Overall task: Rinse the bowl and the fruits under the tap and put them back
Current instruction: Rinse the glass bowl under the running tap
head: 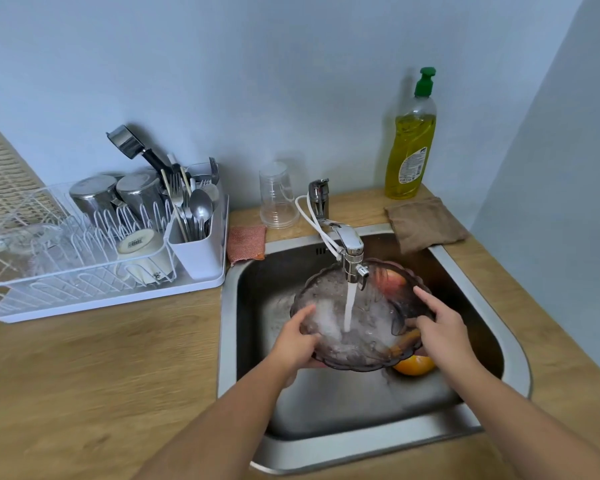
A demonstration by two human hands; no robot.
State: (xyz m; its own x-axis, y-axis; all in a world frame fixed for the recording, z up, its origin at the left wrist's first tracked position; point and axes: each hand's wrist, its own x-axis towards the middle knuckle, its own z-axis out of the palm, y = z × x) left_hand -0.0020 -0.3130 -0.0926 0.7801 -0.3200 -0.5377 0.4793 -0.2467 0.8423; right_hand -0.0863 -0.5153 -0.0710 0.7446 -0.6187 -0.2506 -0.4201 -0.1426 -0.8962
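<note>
Smoky transparent scalloped glass bowl (357,327) under running chrome tap (347,249), over steel sink (478,292); rinse under way
Left hand (297,342) fingers grasp near rim, right hand (437,327) fingers grasp right rim
Orange (414,365) and reddish apple (394,280) lie in sink, probably not rinsed, nothing put back yet

A home kitchen, by the look of it: stainless steel sink (492,289) set in a wooden countertop (84,368), white wire dish rack (66,258) with cutlery, yellow dish-soap bottle (411,147).

label on dish soap bottle (410,152) too small to read, print on cup (137,244) illegible
</note>
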